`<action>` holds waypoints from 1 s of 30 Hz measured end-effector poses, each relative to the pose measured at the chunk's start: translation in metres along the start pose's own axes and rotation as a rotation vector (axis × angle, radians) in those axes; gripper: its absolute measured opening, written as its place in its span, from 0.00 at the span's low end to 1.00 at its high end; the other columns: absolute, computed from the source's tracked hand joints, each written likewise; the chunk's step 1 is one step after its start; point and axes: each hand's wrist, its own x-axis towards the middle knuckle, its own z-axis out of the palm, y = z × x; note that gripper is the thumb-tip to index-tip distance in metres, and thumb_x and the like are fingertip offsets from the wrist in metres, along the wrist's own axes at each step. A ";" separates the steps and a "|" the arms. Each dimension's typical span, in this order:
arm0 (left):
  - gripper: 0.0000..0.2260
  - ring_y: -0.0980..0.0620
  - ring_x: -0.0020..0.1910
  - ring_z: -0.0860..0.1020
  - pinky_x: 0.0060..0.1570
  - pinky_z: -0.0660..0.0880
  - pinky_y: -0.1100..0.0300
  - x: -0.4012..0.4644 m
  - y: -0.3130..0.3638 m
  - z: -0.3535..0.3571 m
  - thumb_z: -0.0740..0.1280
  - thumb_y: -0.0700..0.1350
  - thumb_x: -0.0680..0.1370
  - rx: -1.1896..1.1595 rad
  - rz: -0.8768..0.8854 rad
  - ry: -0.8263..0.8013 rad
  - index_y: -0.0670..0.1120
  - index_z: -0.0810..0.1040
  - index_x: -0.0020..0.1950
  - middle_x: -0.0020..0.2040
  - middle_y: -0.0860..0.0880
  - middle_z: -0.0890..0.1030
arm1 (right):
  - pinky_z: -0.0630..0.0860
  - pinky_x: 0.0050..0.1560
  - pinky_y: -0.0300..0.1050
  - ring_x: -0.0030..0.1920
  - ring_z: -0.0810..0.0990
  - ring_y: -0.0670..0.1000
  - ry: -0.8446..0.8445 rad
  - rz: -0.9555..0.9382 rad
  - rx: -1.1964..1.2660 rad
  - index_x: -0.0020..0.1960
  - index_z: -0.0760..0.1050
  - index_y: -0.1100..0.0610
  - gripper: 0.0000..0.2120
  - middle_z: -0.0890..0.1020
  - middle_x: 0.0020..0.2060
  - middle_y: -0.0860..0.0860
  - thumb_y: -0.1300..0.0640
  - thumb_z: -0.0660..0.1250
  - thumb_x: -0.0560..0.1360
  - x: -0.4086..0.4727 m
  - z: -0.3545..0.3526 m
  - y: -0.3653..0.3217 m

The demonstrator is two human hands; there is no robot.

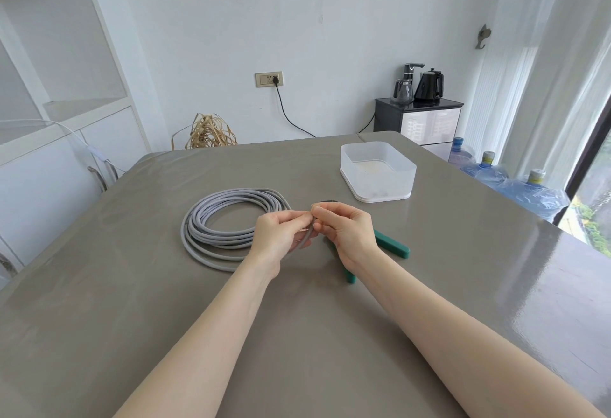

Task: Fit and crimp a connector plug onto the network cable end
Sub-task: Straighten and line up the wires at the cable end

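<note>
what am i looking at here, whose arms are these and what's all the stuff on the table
There is no machine here. The single picture comes from a camera worn on a person's head, looking forward and down, so the two bare arms are that person's own. The left hand pinches the free end of a grey network cable, and the right hand meets it at the fingertips, seemingly working on the cable tip; anything small between the fingers is hidden. The rest of the cable lies in a coil on the grey table. Under the right hand lies a crimping tool with green handles, untouched. Further back stands a translucent white plastic box, its contents too faint to tell.
</note>
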 end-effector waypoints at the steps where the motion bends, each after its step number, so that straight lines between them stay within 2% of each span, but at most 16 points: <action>1: 0.03 0.52 0.34 0.83 0.39 0.80 0.60 0.000 0.001 -0.001 0.69 0.40 0.74 -0.020 -0.033 -0.019 0.41 0.81 0.45 0.33 0.48 0.84 | 0.76 0.34 0.35 0.28 0.78 0.48 -0.007 0.003 -0.001 0.38 0.80 0.63 0.06 0.81 0.30 0.53 0.71 0.69 0.71 0.000 0.000 0.000; 5: 0.03 0.49 0.37 0.84 0.38 0.81 0.59 -0.002 0.004 0.000 0.67 0.38 0.76 -0.068 -0.042 -0.072 0.41 0.79 0.44 0.39 0.45 0.85 | 0.72 0.38 0.39 0.32 0.75 0.49 -0.039 0.023 -0.051 0.40 0.81 0.62 0.04 0.80 0.30 0.52 0.68 0.69 0.71 0.001 -0.001 0.000; 8: 0.04 0.47 0.39 0.84 0.38 0.81 0.58 -0.004 0.004 0.004 0.63 0.39 0.79 -0.044 -0.027 -0.123 0.40 0.75 0.44 0.43 0.42 0.84 | 0.75 0.34 0.40 0.31 0.78 0.51 -0.059 0.044 -0.041 0.41 0.81 0.62 0.03 0.81 0.30 0.53 0.67 0.70 0.71 0.001 -0.003 -0.002; 11: 0.06 0.47 0.38 0.84 0.37 0.81 0.59 -0.004 0.005 0.002 0.61 0.41 0.80 0.034 -0.017 -0.160 0.42 0.71 0.43 0.45 0.42 0.83 | 0.75 0.33 0.42 0.33 0.79 0.52 -0.063 0.057 -0.059 0.41 0.81 0.62 0.02 0.82 0.32 0.55 0.67 0.70 0.71 0.001 -0.003 -0.002; 14: 0.07 0.52 0.32 0.82 0.31 0.77 0.65 -0.002 0.006 0.000 0.61 0.41 0.80 0.111 0.028 -0.157 0.42 0.69 0.43 0.39 0.44 0.84 | 0.73 0.39 0.44 0.33 0.77 0.53 -0.049 0.066 -0.074 0.41 0.81 0.63 0.03 0.81 0.34 0.54 0.67 0.70 0.71 0.002 -0.002 -0.002; 16: 0.06 0.56 0.28 0.79 0.28 0.73 0.67 -0.001 0.004 0.001 0.61 0.40 0.80 0.113 0.060 -0.132 0.42 0.70 0.43 0.34 0.47 0.84 | 0.68 0.43 0.45 0.34 0.73 0.51 -0.026 0.060 -0.097 0.41 0.81 0.62 0.02 0.80 0.34 0.54 0.67 0.70 0.71 0.004 -0.003 -0.003; 19: 0.06 0.55 0.29 0.76 0.28 0.70 0.67 0.001 0.001 0.002 0.63 0.39 0.79 0.107 0.102 -0.090 0.41 0.71 0.42 0.36 0.46 0.83 | 0.66 0.38 0.39 0.33 0.71 0.48 -0.024 0.052 -0.124 0.43 0.81 0.63 0.02 0.80 0.34 0.53 0.66 0.70 0.71 0.004 -0.004 -0.004; 23: 0.08 0.60 0.26 0.75 0.27 0.69 0.70 0.002 -0.002 0.002 0.64 0.38 0.78 0.170 0.228 -0.003 0.43 0.72 0.39 0.31 0.52 0.82 | 0.69 0.36 0.37 0.33 0.70 0.46 0.014 0.000 -0.257 0.45 0.82 0.61 0.04 0.79 0.35 0.52 0.61 0.71 0.72 0.006 -0.008 -0.007; 25: 0.09 0.61 0.25 0.74 0.27 0.69 0.71 0.002 -0.004 0.002 0.64 0.38 0.78 0.214 0.286 0.047 0.43 0.71 0.38 0.32 0.51 0.82 | 0.71 0.38 0.36 0.36 0.74 0.47 0.074 -0.073 -0.444 0.45 0.82 0.58 0.04 0.80 0.37 0.52 0.59 0.69 0.73 0.008 -0.011 -0.009; 27: 0.09 0.62 0.25 0.74 0.27 0.69 0.70 0.003 -0.006 0.002 0.63 0.38 0.78 0.250 0.322 0.083 0.44 0.71 0.37 0.34 0.50 0.82 | 0.72 0.44 0.37 0.45 0.77 0.49 0.129 -0.181 -0.816 0.51 0.80 0.56 0.08 0.81 0.46 0.53 0.56 0.66 0.74 0.011 -0.013 -0.008; 30: 0.10 0.63 0.25 0.74 0.29 0.69 0.69 0.006 -0.008 0.002 0.63 0.38 0.78 0.270 0.346 0.104 0.44 0.70 0.37 0.35 0.48 0.82 | 0.63 0.60 0.49 0.62 0.68 0.58 0.173 -0.165 -1.407 0.62 0.71 0.57 0.25 0.72 0.59 0.56 0.42 0.65 0.72 0.009 -0.011 -0.003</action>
